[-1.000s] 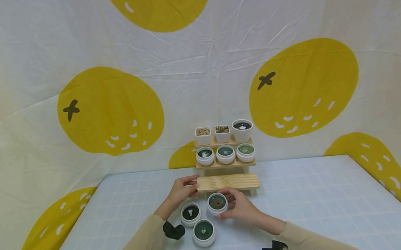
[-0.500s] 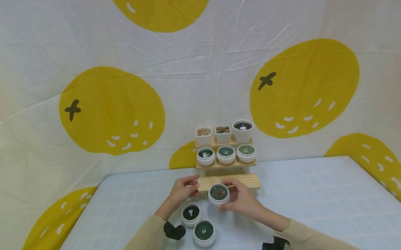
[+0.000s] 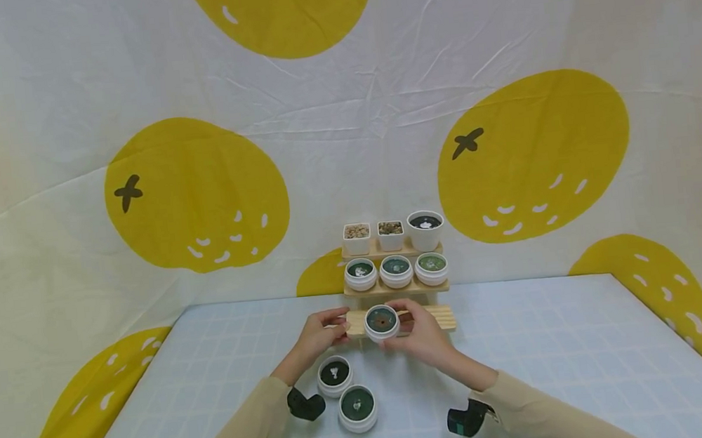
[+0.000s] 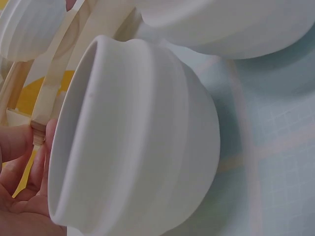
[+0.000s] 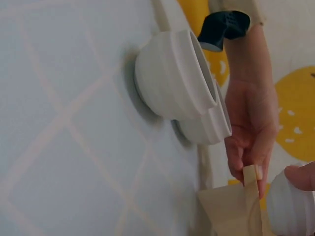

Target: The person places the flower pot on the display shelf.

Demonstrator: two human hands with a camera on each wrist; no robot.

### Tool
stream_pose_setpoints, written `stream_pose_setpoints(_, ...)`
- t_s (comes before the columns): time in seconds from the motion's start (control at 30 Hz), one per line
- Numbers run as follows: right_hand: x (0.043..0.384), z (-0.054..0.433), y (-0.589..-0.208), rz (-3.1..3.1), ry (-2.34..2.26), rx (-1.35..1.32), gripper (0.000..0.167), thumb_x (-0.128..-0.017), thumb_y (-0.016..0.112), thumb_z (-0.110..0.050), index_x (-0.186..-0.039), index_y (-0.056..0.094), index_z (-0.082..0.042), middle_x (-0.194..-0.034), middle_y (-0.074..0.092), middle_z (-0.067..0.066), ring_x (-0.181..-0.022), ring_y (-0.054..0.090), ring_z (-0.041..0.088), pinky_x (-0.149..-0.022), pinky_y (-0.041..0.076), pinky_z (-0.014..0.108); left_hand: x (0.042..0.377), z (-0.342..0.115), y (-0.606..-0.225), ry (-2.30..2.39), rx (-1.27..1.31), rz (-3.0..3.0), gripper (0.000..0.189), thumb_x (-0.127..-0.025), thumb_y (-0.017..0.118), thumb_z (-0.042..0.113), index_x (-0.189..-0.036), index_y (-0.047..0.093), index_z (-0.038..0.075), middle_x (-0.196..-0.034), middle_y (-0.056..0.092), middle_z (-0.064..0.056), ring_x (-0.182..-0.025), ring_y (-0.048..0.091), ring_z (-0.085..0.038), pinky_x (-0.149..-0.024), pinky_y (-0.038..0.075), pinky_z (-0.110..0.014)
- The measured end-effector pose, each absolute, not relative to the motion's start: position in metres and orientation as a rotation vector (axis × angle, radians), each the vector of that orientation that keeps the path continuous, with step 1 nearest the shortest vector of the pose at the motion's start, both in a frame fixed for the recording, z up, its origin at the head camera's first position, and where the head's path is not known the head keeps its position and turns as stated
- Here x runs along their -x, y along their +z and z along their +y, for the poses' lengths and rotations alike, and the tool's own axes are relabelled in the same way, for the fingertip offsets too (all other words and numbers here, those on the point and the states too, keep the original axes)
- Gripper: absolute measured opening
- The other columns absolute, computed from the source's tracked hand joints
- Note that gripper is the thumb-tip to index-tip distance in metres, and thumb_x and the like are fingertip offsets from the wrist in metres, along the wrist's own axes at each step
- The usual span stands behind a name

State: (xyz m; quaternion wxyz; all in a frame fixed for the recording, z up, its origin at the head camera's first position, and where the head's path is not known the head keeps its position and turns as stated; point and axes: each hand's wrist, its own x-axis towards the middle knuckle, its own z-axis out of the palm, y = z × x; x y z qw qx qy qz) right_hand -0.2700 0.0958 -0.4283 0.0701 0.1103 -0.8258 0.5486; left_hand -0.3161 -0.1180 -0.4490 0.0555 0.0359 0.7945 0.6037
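My left hand (image 3: 319, 336) pinches the left end of the lowest step (image 3: 438, 316) of a wooden tiered stand. In the left wrist view, thumb and fingers (image 4: 17, 142) meet on that end. My right hand (image 3: 426, 337) grips a round white pot (image 3: 381, 322) by its right side. Its dark green top has a brown spot in the middle, and it overlaps the lowest step, left of centre. On the table in front stand two similar white pots, one black-topped (image 3: 334, 374) and one green-topped (image 3: 357, 407); both are close to my left wrist.
The stand's middle step (image 3: 352, 292) carries three round white pots with green tops. On the top step (image 3: 374, 249) are two square pots (image 3: 356, 238) of pebble-like filling and a taller round pot (image 3: 425, 231). A patterned cloth (image 3: 357, 155) hangs behind the pale blue table (image 3: 548, 355).
My right hand has lifted the brown-spotted pot from the table in front of the stand and carried it up and forward over the lowest step. The left hand has stayed on the step's end.
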Motion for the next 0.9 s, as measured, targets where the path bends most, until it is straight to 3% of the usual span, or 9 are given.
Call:
stream_pose_setpoints(0.33, 0.276, 0.09, -0.428, -2.471, 1.723, -0.325, 0.064, -0.064, 0.085, -0.003, -0.122, 0.058, -0.003, -0.117, 0.061, 0.013, -0.091, 0.064, 0.02, -0.083, 0.058, 0.033, 0.313, -0.119, -0.447, 1.831, -0.124, 2.397, 0.038, -0.09, 0.062, 0.002, -0.128, 0.059, -0.001, -0.108, 0.063, -0.019, -0.071, 0.061, -0.012, -0.071, 0.06, -0.029)
stream_pose_setpoints(0.57, 0.278, 0.086, -0.43, -2.422, 1.762, -0.363, 0.064, -0.066, 0.084, -0.001, -0.124, 0.057, 0.001, -0.117, 0.058, 0.019, -0.098, 0.063, 0.026, -0.086, 0.058, 0.037, 0.31, -0.124, -0.446, 1.858, -0.289, 2.375, 0.037, -0.09, 0.064, 0.007, -0.126, 0.061, 0.0, -0.1, 0.063, -0.016, -0.074, 0.062, -0.013, -0.069, 0.06, -0.026)
stream_pose_setpoints(0.73, 0.272, 0.083, -0.421, -2.39, 1.837, -0.405, 0.063, -0.068, 0.081, 0.003, -0.125, 0.054, 0.004, -0.117, 0.06, 0.023, -0.099, 0.065, 0.032, -0.088, 0.057, 0.043, 0.312, -0.12, -0.444, 1.829, -0.153, 2.392, 0.037, -0.09, 0.061, 0.002, -0.128, 0.06, 0.0, -0.106, 0.063, -0.017, -0.074, 0.06, -0.012, -0.07, 0.06, -0.028)
stream_pose_setpoints(0.9, 0.279, 0.083, -0.429, -2.391, 1.823, -0.414, 0.064, -0.067, 0.083, 0.0, -0.125, 0.057, 0.0, -0.118, 0.059, 0.021, -0.094, 0.066, 0.026, -0.084, 0.058, 0.038, 0.313, -0.119, -0.445, 1.833, -0.148, 2.397, 0.038, -0.09, 0.06, 0.0, -0.128, 0.059, -0.003, -0.105, 0.063, -0.018, -0.073, 0.06, -0.011, -0.071, 0.06, -0.029)
